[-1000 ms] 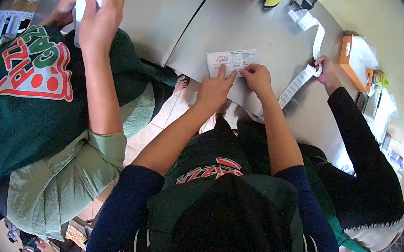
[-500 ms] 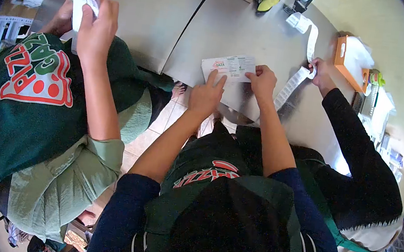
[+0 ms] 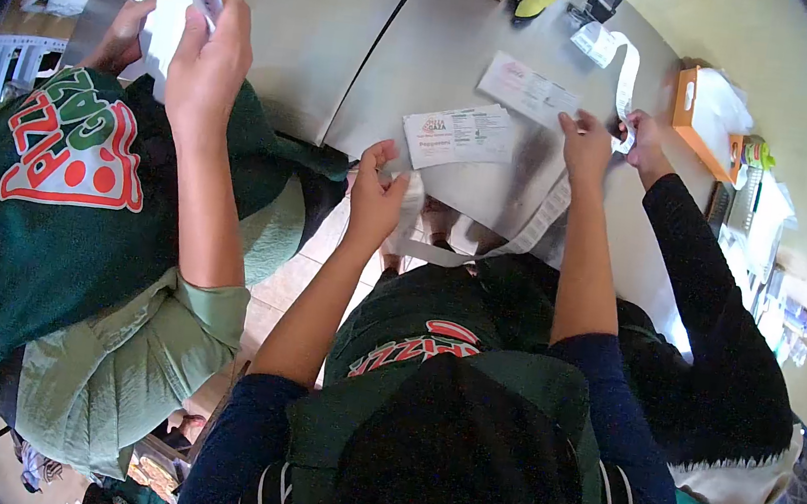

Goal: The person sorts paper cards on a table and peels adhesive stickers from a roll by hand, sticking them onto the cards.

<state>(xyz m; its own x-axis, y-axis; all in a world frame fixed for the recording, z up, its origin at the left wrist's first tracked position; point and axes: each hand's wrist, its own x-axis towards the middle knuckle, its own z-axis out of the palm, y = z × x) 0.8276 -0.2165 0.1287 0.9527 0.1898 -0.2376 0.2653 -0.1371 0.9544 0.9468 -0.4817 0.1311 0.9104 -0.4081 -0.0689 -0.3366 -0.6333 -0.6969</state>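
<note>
The label strip [image 3: 542, 219] runs in a long sagging curve across the front of the desk [image 3: 439, 45], from beside the left hand [image 3: 375, 198] at its low end up to a co-worker's hand [image 3: 650, 146] at the far right. Its lowest stretch hangs out past the desk's near edge, and its upper part passes behind the right forearm [image 3: 589, 255]. Beyond the co-worker's hand, the strip climbs to a curled bundle of labels [image 3: 598, 46] near the back of the desk.

The relation that matters most is at the low end: the strip's end stands just to the right of the left thumb, its face turned up along the hand, so the left hand is much the nearer to it. The left fingers are curved, with the index tip raised apart from the thumb. The right fingers are gathered at the lower right corner of the upper printed card [image 3: 527, 90], whose long axis slopes down from left to right toward them. At this scale I cannot tell whether either hand is pinching its paper or merely resting against it.

Between the two hands, the lower printed card [image 3: 458, 136] lies flat on the desk with neither hand on it. Its long axis runs nearly crosswise, the right end tipped slightly away, and its left end sits close to the left index finger.
</note>
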